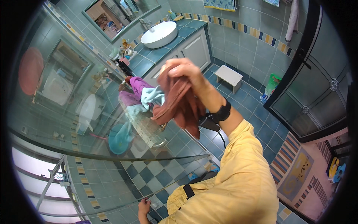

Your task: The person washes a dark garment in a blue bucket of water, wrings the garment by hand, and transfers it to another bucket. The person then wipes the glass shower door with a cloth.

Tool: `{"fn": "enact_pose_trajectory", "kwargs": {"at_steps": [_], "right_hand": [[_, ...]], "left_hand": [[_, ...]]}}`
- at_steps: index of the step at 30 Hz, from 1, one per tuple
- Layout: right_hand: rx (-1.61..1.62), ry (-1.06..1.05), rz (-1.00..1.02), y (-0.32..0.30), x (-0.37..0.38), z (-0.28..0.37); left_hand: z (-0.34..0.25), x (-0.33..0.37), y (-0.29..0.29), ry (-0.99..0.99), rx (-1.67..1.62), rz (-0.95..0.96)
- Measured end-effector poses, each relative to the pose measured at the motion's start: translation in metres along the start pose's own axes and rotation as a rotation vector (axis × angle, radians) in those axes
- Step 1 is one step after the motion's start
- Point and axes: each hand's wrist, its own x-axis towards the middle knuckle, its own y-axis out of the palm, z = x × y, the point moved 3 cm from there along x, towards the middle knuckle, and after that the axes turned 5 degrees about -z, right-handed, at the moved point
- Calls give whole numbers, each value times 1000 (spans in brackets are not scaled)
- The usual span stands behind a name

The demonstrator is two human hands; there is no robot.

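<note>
R hand (179,69) raised, fingers clamped on brown cloth (181,104) | L hand (143,206) low, fingers unclear

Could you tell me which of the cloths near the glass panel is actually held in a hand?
The reddish-brown cloth, gripped by the raised right hand; the pale blue cloth and the magenta cloth hang beyond it, untouched.
</note>
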Motion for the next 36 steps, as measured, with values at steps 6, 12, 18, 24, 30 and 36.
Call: {"fn": "enact_pose_trajectory", "kwargs": {"at_steps": [6,12,18,24,30,36], "right_hand": [[-83,-16,-281,-45,-38,45],[-103,85,-311,-58,-70,44],[13,164,-285,-64,-88,49],[-38,135,-177,-63,-96,54],[-24,167,-125,-47,-128,59],[-805,368,-129,-45,-166,73]], "left_hand": [[1,7,11,8,75,27],[-38,22,7,117,81,51],[-59,35,21,243,-1,122],[-213,-8,5,435,-87,350],[-276,-34,28,565,-171,728],[-293,-30,53,672,-78,784]]}}
